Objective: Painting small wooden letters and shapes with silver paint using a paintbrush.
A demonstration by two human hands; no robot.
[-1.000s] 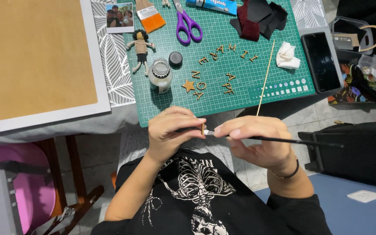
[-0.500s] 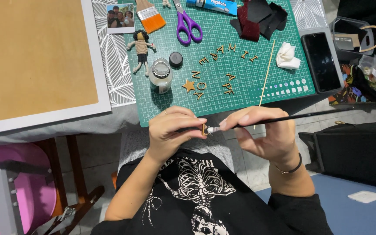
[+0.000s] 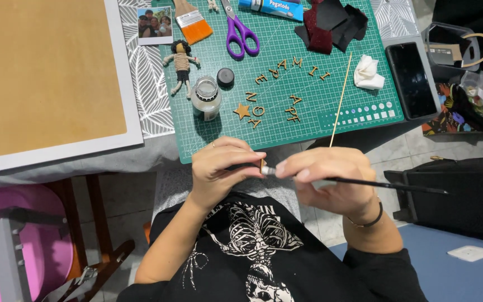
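My left hand pinches a small wooden piece at its fingertips, just below the front edge of the green cutting mat. My right hand grips a thin black paintbrush whose light tip touches the piece; the handle points right. Both hands hover over my lap, close together. On the mat lie several small wooden letters, a wooden star, an open glass jar and its black lid.
On the mat are purple scissors, a flat orange-bristled brush, a small yarn doll, a thin wooden skewer, dark felt scraps, a crumpled tissue. A phone lies right, a framed brown board left.
The brush handle has dropped from pointing up-right to pointing right and slightly downward. Both hands stay together at the wooden piece, barely shifted.
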